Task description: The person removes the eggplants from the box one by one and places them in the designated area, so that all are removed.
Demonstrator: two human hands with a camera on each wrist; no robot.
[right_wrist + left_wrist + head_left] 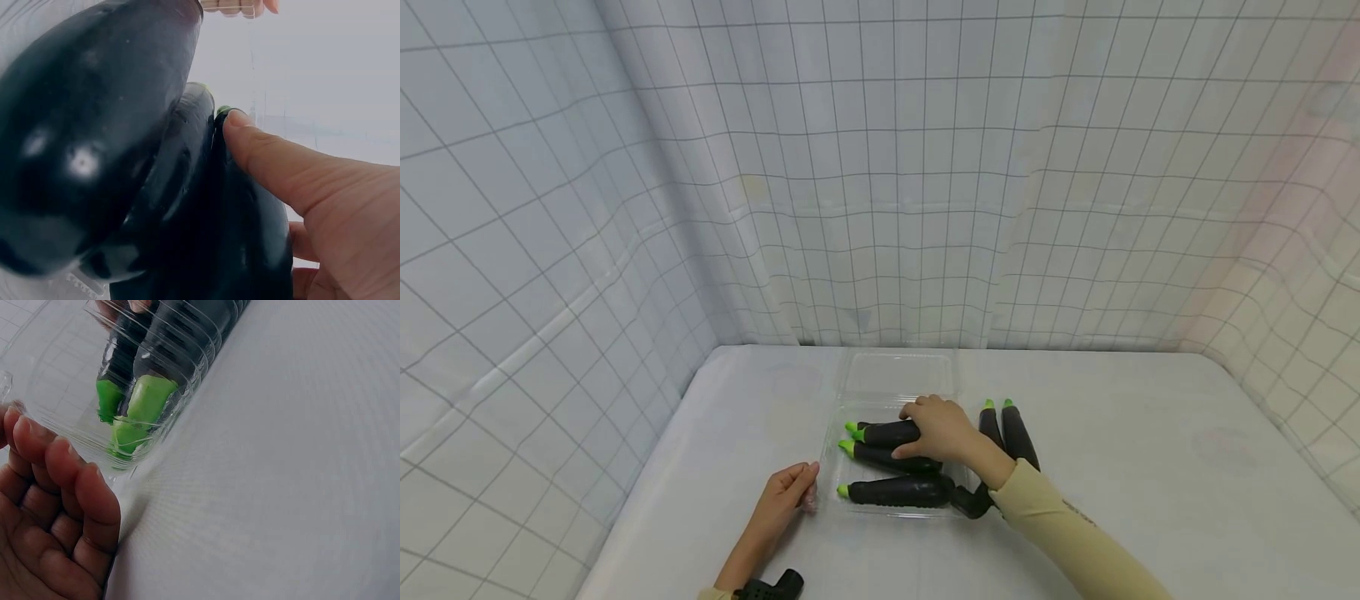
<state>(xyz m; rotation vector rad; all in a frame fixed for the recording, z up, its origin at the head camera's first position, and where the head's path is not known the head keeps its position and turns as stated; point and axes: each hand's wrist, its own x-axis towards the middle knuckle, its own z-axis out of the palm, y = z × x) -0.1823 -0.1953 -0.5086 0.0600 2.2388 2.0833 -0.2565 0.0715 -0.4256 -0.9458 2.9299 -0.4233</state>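
Note:
My right hand (pixel 946 429) grips a dark eggplant (pixel 889 433) with a green stem end, inside a clear plastic container (pixel 850 511). In the right wrist view its thumb lies along that eggplant (pixel 250 219). Another eggplant shows just behind it, mostly hidden. Two more eggplants lie nearer me in the container, a middle one (pixel 880 457) and a front one (pixel 898 491). At the container's left edge, my left hand (pixel 785 494) holds the rim between thumb and fingers. The left wrist view shows its bent fingers (pixel 97 509) at the clear corner, the thumb hidden.
Two eggplants, one on the left (pixel 991 422) and one on the right (pixel 1018 437), lie on the white table (pixel 1150 467) beside my right forearm. The container's clear lid (pixel 898 371) is folded back on the far side. White gridded curtains (pixel 880 208) enclose the table.

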